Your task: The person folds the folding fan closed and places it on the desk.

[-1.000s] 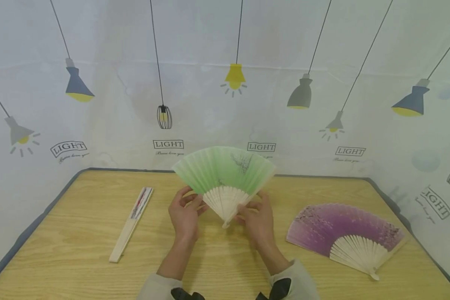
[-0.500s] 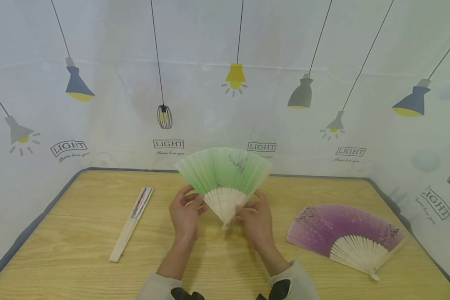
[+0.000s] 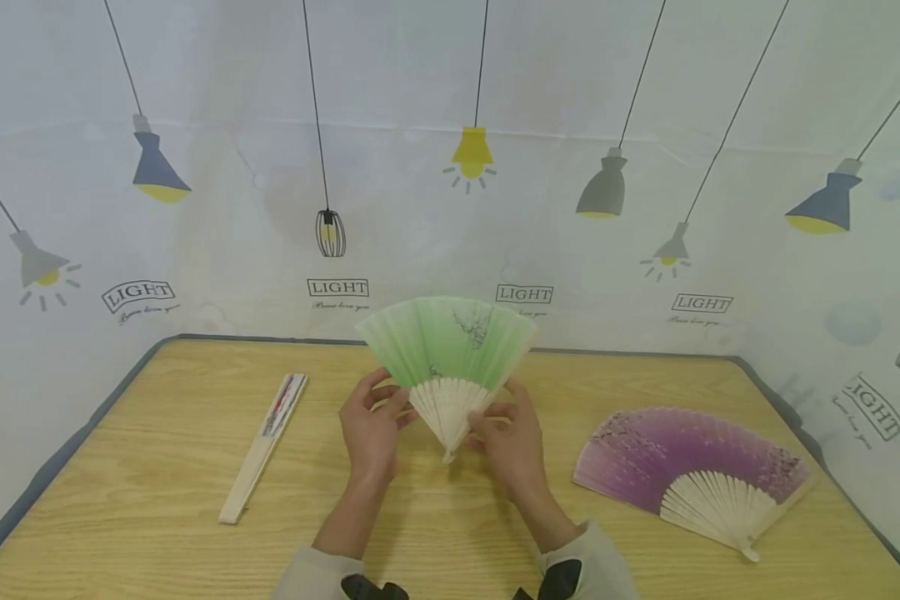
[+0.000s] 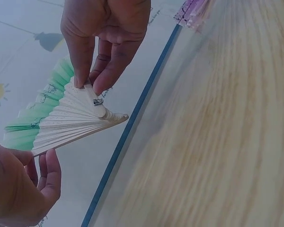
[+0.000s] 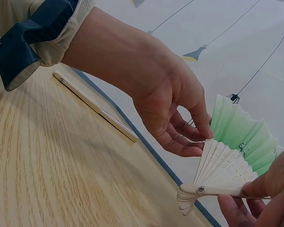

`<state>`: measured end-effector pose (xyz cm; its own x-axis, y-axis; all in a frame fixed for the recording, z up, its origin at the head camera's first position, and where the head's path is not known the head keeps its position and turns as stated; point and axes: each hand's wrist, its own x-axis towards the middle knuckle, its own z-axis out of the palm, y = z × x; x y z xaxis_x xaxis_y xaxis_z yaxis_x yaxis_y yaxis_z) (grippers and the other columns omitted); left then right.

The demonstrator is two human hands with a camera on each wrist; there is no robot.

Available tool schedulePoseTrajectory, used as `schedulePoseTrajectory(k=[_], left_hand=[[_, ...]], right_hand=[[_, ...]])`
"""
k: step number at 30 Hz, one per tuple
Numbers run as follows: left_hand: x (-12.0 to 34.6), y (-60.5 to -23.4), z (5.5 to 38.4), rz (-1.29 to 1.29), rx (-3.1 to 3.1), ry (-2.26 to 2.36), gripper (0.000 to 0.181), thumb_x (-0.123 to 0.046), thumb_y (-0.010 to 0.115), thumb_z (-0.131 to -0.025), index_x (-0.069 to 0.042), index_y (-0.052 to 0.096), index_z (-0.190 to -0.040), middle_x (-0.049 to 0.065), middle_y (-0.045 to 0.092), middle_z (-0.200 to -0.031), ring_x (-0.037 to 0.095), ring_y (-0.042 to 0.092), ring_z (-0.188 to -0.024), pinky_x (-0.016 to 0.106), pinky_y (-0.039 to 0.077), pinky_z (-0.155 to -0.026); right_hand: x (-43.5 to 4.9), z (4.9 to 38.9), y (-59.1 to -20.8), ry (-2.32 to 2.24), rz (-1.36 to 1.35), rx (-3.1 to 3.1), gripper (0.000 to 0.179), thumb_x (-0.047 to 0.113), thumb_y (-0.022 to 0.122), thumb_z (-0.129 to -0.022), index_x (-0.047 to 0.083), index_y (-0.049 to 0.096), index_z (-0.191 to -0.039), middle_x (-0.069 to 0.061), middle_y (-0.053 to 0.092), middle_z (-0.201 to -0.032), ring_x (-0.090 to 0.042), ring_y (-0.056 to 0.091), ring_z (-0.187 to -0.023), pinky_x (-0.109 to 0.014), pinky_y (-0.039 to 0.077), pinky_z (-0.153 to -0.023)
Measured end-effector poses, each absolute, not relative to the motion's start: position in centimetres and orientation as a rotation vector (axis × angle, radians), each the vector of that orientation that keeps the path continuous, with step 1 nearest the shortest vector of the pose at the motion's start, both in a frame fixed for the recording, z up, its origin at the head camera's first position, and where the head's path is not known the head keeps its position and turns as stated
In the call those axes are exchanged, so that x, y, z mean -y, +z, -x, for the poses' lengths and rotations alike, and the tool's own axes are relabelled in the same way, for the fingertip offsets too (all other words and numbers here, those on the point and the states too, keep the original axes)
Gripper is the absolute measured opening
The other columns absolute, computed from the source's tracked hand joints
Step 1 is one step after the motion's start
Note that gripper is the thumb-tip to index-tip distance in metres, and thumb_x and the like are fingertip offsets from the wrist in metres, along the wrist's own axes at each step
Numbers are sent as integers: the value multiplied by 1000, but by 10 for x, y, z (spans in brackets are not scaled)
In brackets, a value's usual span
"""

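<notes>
A green folding fan (image 3: 438, 342) with pale ribs is spread and held up over the table, pivot end toward me. My left hand (image 3: 371, 429) pinches its left outer rib between thumb and fingers. On the other side my right hand (image 3: 516, 433) pinches the right outer rib lower down, nearer the pivot. Both grips also show in the left wrist view, where the fan (image 4: 75, 116) has a metal rivet at its pivot, and in the right wrist view, where the ribs (image 5: 227, 165) show small punched holes.
A folded fan (image 3: 262, 450) lies slantwise on the wooden table (image 3: 157, 467) at the left. To the right lies a spread purple folding fan (image 3: 690, 454). A wall sheet (image 3: 405, 208) printed with lamps stands behind the table's dark-edged far side.
The green fan has narrowed a little, its outer edges drawing inward. My right hand has shifted slightly left; the left hand has hardly moved. The other two fans lie as before.
</notes>
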<state>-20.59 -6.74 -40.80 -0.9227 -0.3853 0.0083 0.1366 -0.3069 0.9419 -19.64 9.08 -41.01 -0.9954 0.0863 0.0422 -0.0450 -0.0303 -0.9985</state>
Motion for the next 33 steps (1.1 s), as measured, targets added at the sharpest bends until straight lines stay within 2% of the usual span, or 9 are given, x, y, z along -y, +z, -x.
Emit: schedulePoseTrajectory(k=[5,15,24,33], left_hand=[[67,-407,207,-317,1636,-2274,32,8,63,-88,0,62,-119,19,57,-96,19,62,-69,36,61,-66],[68,-406,208,-308,1657,-2263,32,9,63,-87,2,62,-118,15,56,-91,18,60,-67,36,61,-65],[67,-406,208,-299,1704,-2233,31,9,63,-86,1,64,-117,17,58,-91,19,64,-68,38,61,-66],[67,-405,205,-265,1749,-2214,32,9,63,-87,2,62,-119,17,58,-92,21,64,-68,38,61,-67]], right_hand=[[-90,196,-410,2194,32,2127,64,-5,64,-88,14,36,-143,-18,52,-100,-22,63,-80,-42,60,-72],[-89,195,-409,2170,-2,2161,65,-4,64,-88,15,36,-144,-19,53,-102,-21,63,-80,-43,60,-72],[-89,195,-409,2128,-24,2221,63,-5,64,-88,16,39,-142,-19,54,-101,-22,63,-82,-40,60,-69],[-88,194,-409,2094,-16,2222,63,-5,64,-88,14,40,-142,-21,53,-106,-31,59,-96,-34,61,-66]])
